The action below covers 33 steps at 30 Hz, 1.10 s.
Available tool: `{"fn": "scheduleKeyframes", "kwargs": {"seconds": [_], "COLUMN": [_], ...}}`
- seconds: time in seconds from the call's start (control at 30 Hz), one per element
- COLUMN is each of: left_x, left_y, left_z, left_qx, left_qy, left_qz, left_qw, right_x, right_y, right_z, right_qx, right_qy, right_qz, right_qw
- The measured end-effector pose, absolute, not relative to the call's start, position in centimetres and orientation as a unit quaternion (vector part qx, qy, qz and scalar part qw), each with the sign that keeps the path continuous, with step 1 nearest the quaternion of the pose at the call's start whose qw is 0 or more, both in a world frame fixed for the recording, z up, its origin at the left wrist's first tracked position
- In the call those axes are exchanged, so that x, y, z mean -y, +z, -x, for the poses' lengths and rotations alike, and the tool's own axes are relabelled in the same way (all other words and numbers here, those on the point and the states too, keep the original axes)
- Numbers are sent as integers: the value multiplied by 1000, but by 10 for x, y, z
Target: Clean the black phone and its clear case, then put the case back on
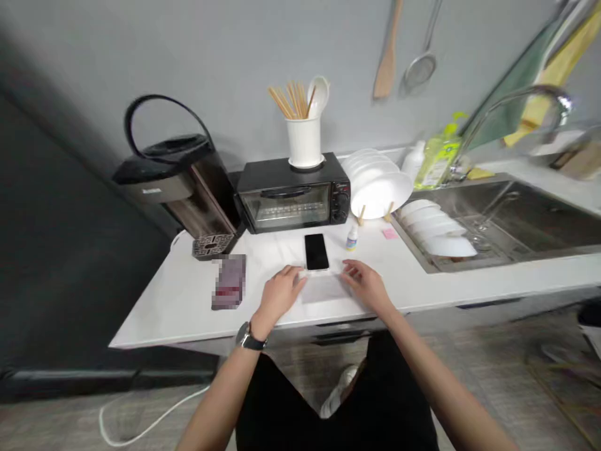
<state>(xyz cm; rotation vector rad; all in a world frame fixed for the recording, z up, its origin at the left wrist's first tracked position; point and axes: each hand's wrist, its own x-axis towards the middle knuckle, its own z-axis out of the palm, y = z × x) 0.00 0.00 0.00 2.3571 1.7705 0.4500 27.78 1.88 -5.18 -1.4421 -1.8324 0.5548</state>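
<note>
A black-screened smartphone [317,252] lies on the white counter, just beyond my hands. Between my hands is a thin, pale, see-through sheet [323,289], hard to make out against the counter. My left hand [282,291], with a watch on its wrist, has curved thumb and fingers at the sheet's left end. At the right end, my right hand [366,283] bends its fingers and thumb around the edge. Both hands seem to pinch the sheet, though the contact is blurred. A small white bottle [352,238] stands right of the phone, near a pink sticky note [389,233].
A purple, pixelated flat item [230,282] lies left. Behind stand a black water dispenser [188,181], a toaster oven [293,194] bearing a white utensil holder [304,141], and upright white plates [382,191]. Right are a dish soap bottle [439,156] and sink [539,247] with bowls [436,228].
</note>
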Motion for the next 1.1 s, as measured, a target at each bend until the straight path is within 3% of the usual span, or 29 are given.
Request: {"fn": "scheduleKeyframes", "kwargs": {"seconds": [0.17, 0.33, 0.43, 0.7, 0.8, 1.1], "left_x": [1, -13, -21, -9, 20, 72], "left_y": [-6, -8, -9, 3, 6, -7], "left_z": [-6, 8, 14, 20, 22, 21], "left_qx": [-584, -527, -505, -450, -408, -388], "left_qy": [170, 238, 248, 303, 323, 237], "left_qz": [-783, -777, -778, -833, -851, -884], "left_qw": [131, 247, 278, 105, 68, 108], "right_x": [-30, -33, -34, -20, 5, 51], "right_y": [-47, -42, -40, -24, -18, -25], "right_z": [-267, -270, -270, -267, -273, -280], "right_qx": [771, 719, 718, 761, 799, 835], "right_qy": [241, 346, 345, 202, 195, 242], "right_qz": [495, 493, 486, 406, 359, 361], "right_qw": [321, 345, 359, 464, 441, 338]}}
